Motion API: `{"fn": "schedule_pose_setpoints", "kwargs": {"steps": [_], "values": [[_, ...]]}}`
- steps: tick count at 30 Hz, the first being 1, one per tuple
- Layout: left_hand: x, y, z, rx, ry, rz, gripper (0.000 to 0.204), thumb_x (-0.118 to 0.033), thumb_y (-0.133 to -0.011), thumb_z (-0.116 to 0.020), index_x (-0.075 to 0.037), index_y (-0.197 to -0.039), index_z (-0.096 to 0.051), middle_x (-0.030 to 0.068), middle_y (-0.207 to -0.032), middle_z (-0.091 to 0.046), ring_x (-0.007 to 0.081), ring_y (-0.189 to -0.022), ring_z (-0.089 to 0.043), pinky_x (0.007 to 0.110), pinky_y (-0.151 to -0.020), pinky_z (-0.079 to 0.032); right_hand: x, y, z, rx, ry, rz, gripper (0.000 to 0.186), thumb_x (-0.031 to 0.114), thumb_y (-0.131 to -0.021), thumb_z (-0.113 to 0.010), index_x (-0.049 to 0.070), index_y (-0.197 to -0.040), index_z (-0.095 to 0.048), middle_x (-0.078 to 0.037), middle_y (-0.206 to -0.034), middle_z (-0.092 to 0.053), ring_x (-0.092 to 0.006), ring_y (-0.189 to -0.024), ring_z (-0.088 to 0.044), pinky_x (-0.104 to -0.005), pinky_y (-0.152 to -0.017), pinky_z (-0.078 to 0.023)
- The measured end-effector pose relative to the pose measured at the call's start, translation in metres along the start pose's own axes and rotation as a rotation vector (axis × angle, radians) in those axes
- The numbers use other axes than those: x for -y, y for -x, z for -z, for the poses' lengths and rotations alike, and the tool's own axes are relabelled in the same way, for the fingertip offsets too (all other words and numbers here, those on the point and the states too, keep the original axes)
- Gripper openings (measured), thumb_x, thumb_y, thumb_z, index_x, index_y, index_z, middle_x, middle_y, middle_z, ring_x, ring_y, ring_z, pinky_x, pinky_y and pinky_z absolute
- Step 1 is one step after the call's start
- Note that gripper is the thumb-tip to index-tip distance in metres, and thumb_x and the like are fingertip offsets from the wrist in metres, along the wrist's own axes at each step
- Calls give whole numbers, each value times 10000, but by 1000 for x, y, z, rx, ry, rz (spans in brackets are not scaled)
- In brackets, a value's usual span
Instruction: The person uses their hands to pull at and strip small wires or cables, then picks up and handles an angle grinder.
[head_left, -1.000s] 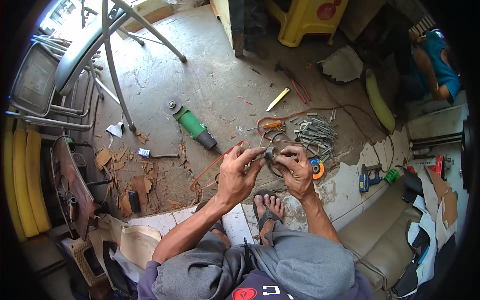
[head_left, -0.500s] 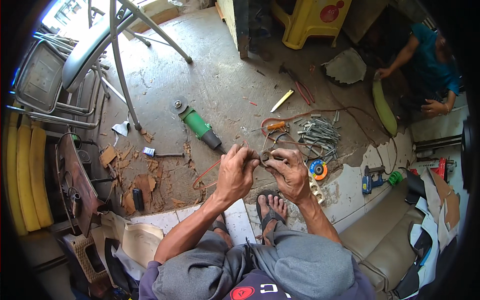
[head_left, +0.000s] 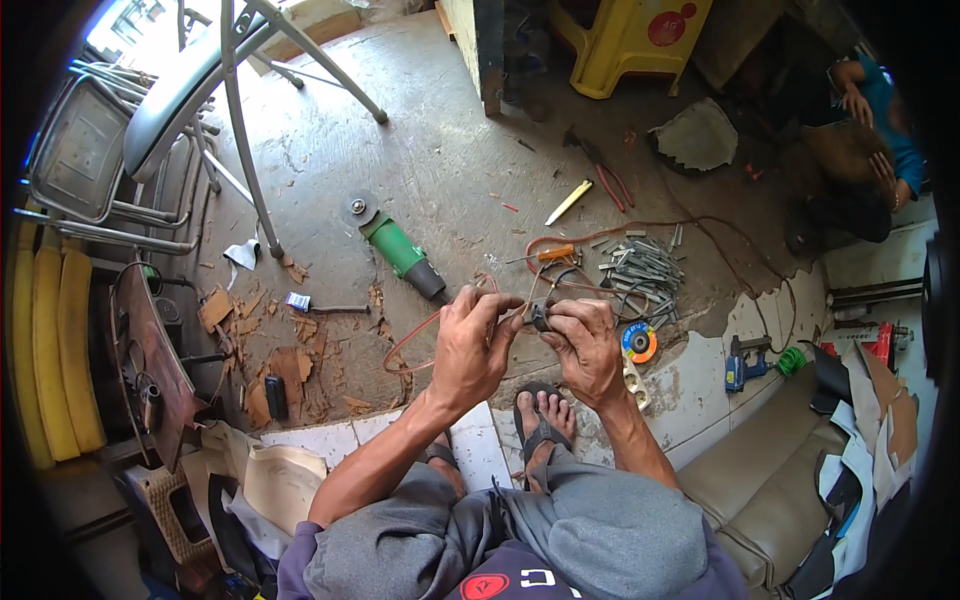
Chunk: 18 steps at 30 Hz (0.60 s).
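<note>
In front of my knees, my right hand (head_left: 585, 350) pinches a small dark round piece (head_left: 541, 317) between thumb and fingers. Close on its left, my left hand (head_left: 470, 345) has thumb and fingertips pressed together near that piece. Whatever the left fingertips grip is too small to make out. A green angle grinder (head_left: 398, 248) lies on the floor beyond the left hand, next to a thin orange-red cord (head_left: 408, 365). Past the right hand are an orange-handled screwdriver (head_left: 556, 252), a heap of metal strips (head_left: 645, 268) and an orange-and-blue grinding disc (head_left: 640, 343).
Red-handled pliers (head_left: 612, 185) and a yellow cutter knife (head_left: 568, 202) lie farther off. A blue air tool (head_left: 745, 363) with a green coiled hose sits right, beside a brown cushion (head_left: 770, 480). Folding chairs (head_left: 75, 150) stand left. A co-worker in a teal shirt (head_left: 900, 130) sits far right.
The dark piece has turned between my fingers; my hands stay nearly in place. The co-worker no longer holds the long green piece, and now has a hand on a brown flat thing.
</note>
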<state>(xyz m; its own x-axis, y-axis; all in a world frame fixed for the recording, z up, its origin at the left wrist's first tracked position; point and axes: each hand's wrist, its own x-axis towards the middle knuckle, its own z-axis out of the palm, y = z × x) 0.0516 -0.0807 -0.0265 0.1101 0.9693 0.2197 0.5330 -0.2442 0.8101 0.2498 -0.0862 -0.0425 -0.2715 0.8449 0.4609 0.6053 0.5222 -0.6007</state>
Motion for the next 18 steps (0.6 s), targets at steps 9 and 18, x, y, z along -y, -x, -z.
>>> {"fn": "schedule_pose_setpoints", "kwargs": {"steps": [9,18], "values": [[9,1,4,99,-57,-66,152,-90,-867,-736,-66,-1013,-704,109,-958,-642,304,-983,-611,429,-892,-426,3,1,5,138,52,120,304,47,-764,-788,79,-1055,-703,-32,-1130,-663,-291,-1053,-591,-403,-934,-517],[16,9,-14,104,-23,-82,141,41,-871,-575,-15,-985,-514,184,-953,-482,378,-888,-494,465,-776,-381,16,-4,0,150,218,54,160,139,-821,-751,90,-957,-681,-20,-1039,-666,-249,-933,-587,-404,-790,-457]]}}
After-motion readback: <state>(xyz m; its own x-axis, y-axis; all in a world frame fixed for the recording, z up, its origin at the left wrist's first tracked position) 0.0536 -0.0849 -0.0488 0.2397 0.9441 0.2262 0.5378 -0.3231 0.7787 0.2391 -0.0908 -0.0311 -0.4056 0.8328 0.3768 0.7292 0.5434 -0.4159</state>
